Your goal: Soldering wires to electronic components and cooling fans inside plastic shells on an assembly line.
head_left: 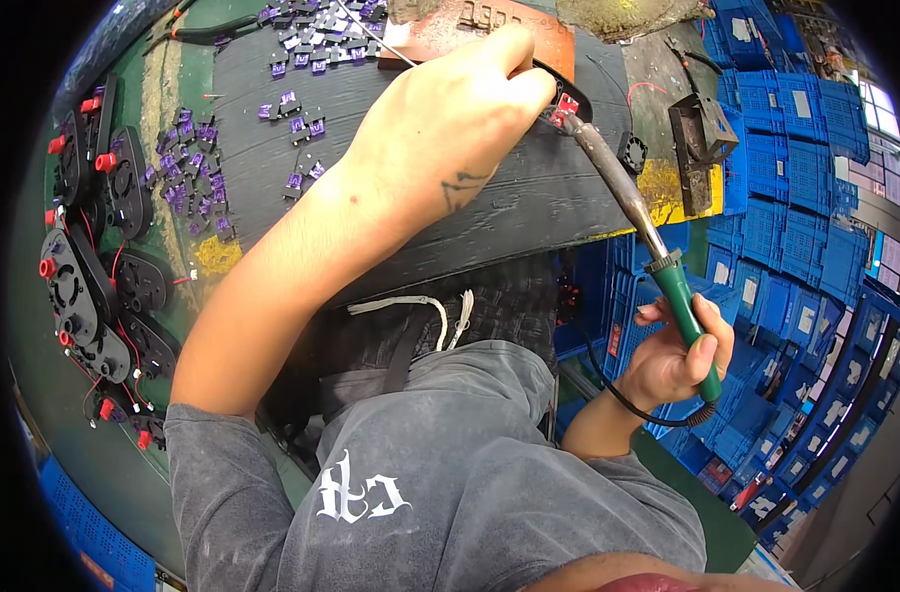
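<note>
One soldering iron (673,286) in closed right hand (662,370), tip ahead of that grip, at red part (565,107) beside left hand (469,109); left fingertips hidden, can't tell its hold from here.

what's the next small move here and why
Probably a light, steady press of the soldering iron against the small red piece, with the left hand held still. The right hand grips the green handle, and the iron's tip is right at that piece, close to the left hand; whether they touch is hard to tell.
</note>
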Tool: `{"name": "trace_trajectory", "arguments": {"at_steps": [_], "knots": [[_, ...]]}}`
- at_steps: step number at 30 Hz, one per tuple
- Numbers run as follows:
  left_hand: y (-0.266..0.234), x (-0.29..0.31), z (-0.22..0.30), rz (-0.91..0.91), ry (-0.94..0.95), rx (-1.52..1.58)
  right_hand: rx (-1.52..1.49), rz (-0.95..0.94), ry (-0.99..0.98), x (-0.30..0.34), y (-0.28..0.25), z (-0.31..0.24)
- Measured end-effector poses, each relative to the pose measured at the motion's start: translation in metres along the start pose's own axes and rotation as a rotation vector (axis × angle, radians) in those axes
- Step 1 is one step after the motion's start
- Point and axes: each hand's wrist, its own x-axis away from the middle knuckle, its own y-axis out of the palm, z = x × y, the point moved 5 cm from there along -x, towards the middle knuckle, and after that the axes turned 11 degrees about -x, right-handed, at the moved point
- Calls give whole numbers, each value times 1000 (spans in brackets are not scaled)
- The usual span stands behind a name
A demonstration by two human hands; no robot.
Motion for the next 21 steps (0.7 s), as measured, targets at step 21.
{"name": "trace_trajectory", "arguments": {"at_steps": [21], "knots": [[-11, 0, 3, 50, 0, -67, -4, -48, -24, -3, 4, -4]]}}
